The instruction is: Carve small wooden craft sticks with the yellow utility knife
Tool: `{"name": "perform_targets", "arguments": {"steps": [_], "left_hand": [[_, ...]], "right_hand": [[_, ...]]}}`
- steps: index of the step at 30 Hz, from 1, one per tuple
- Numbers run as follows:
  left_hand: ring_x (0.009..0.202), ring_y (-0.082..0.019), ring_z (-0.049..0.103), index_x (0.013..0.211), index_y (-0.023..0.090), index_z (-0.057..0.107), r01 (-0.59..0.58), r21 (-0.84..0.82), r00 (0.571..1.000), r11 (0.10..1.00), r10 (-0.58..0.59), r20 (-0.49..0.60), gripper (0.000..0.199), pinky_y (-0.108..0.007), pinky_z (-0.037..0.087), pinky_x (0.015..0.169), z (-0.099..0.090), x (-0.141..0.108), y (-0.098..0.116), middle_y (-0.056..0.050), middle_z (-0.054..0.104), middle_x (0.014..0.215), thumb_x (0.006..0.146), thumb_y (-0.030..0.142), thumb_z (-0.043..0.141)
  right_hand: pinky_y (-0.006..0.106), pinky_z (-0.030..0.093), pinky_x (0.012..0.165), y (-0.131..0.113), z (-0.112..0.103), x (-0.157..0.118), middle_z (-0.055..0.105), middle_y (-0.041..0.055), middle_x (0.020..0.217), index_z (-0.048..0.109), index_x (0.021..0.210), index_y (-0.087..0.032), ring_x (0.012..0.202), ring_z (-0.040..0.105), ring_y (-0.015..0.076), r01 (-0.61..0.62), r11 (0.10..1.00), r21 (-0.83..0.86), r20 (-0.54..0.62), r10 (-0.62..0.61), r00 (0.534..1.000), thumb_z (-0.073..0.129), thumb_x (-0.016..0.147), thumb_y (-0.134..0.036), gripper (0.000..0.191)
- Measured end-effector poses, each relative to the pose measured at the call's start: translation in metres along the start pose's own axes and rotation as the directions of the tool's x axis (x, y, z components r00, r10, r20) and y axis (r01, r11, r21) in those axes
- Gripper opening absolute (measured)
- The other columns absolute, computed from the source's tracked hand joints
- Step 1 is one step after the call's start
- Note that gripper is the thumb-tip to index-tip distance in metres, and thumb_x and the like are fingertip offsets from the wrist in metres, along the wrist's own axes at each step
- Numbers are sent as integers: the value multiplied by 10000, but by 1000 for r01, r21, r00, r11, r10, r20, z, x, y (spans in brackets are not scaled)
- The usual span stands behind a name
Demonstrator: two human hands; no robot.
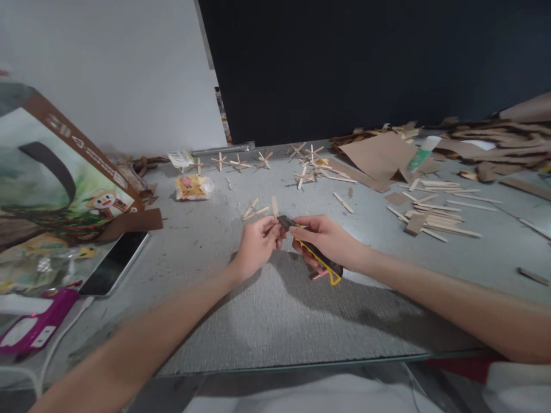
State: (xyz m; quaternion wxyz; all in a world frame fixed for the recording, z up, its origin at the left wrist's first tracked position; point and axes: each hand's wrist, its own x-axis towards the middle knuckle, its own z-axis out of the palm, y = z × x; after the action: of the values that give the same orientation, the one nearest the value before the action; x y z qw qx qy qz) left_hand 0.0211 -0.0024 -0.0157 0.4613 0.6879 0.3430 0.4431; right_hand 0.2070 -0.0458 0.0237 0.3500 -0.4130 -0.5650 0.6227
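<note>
My left hand (257, 244) pinches a short wooden craft stick (274, 205) that points up past the fingertips. A black and yellow utility knife (321, 256) lies in the closed grip of my right hand (329, 241), its black front end against the stick near my left fingers. Whether the blade is out is too small to tell. Something thin and pinkish (318, 276) shows below the right hand. Just beyond my left hand lie cut stick pieces (255, 213). Another craft stick (343, 202) rests farther right.
Star-shaped stick assemblies (263, 160) stand along the back. To the right are loose craft sticks (443, 221), cardboard (374, 155) and a glue stick (424, 154). A phone (115, 264), a magenta device (38, 321), a printed bag (64, 166) and a snack packet (193, 187) lie left.
</note>
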Motion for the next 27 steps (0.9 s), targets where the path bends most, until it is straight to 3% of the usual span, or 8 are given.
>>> {"name": "perform_targets", "arguments": {"steps": [5,10,14,19,27], "left_hand": [[510,-109,540,948,174,674,53,-129,998,990,-56,-20,293,-228,396,507,5,1,-3,26,594,605,912,461,719],[479,-108,556,1149,189,569,79,-183,995,980,-89,-50,513,-238,406,499,5,-3,4,30,667,660,867,566,774],[455,-94,554,1028,199,524,88,-195,995,977,-97,-37,520,-232,393,472,6,-4,7,15,688,691,851,625,764],[450,-83,529,955,198,536,99,-171,994,980,-103,-18,503,-227,392,467,8,-6,9,19,669,669,851,638,754],[473,-86,525,906,203,542,122,-80,992,989,-120,32,453,-231,387,488,10,-11,14,30,645,666,888,625,705]], "right_hand": [[237,450,330,4,1,-1,550,-87,617,582,918,-216,333,476,81,51,998,48,87,-55,995,659,931,-516,310],[213,332,327,2,-3,1,487,-94,560,521,788,-224,330,445,67,162,986,-38,-108,-165,980,679,914,-548,382],[220,306,351,-1,-7,4,421,-111,481,530,754,-223,327,393,63,166,980,-114,-225,-188,956,710,884,-517,368],[221,264,347,-1,-8,6,439,-105,387,625,881,-199,318,351,82,107,979,-176,-259,-151,954,687,888,-506,313],[222,284,350,0,-7,7,471,-94,420,685,928,-179,343,376,82,88,967,-238,-299,-159,941,764,823,-545,390]]}}
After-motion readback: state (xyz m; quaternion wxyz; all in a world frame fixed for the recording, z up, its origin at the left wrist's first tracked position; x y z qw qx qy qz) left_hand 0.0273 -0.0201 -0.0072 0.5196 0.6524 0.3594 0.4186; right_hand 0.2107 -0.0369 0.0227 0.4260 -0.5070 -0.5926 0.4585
